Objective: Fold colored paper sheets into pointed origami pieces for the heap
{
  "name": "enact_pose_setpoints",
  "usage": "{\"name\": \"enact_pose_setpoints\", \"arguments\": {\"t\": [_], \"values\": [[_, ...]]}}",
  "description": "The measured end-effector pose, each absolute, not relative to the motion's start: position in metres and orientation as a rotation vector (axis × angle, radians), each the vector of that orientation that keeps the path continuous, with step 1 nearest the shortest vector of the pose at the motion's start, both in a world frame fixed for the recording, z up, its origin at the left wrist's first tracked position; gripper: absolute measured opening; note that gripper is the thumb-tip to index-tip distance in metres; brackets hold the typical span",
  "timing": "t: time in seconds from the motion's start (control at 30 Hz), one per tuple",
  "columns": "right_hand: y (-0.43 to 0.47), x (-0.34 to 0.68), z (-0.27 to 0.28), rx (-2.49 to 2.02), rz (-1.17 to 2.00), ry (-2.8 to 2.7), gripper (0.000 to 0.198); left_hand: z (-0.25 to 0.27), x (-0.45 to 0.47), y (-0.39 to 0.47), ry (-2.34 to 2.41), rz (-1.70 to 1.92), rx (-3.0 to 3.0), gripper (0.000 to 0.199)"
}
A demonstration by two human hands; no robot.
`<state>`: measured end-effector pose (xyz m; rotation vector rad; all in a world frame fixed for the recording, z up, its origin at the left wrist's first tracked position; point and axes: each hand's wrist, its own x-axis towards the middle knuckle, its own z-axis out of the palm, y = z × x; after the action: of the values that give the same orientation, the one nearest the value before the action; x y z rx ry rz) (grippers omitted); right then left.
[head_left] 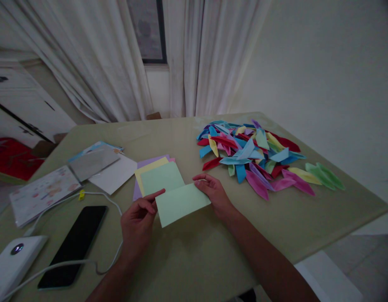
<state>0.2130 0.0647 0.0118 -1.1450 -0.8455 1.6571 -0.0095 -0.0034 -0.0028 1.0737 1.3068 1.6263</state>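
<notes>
A light green sheet of paper point(183, 204), a wide rectangle, is held tilted above the table's near side. My right hand point(214, 195) pinches its right end, thumb on top and fingers behind. At the left end is my left hand point(140, 218), index finger stretched along the upper corner and the other fingers curled against the edge; part of that grip is hidden. Just behind lies a fanned stack of square paper, with a green sheet point(160, 178) over a yellow sheet point(139, 173) and a purple sheet point(137, 193).
A heap of folded colored paper pieces point(244, 147) covers the table's point(194, 260) right rear. On the left lie a black phone point(76, 245), a white power bank point(16, 262) with a cable point(96, 264), a patterned packet point(45, 191) and white sheets point(115, 172). Curtains point(184, 54) hang behind.
</notes>
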Motion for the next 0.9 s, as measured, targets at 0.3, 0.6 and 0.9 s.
{"name": "enact_pose_setpoints", "arguments": {"t": [0.3, 0.6, 0.9], "values": [[0.063, 0.213, 0.013, -1.111, 1.648, -0.846, 0.043, -0.009, -0.012, -0.004, 1.437, 1.641, 1.373, 0.013], [0.065, 0.213, 0.006, -0.997, 1.496, -0.908, 0.043, -0.004, -0.01, 0.002, 1.497, 1.443, 1.113, 0.065], [0.063, 0.225, 0.004, -0.893, 1.223, -1.426, 0.026, -0.008, -0.012, 0.01, 1.402, 1.469, 0.865, 0.075]]}}
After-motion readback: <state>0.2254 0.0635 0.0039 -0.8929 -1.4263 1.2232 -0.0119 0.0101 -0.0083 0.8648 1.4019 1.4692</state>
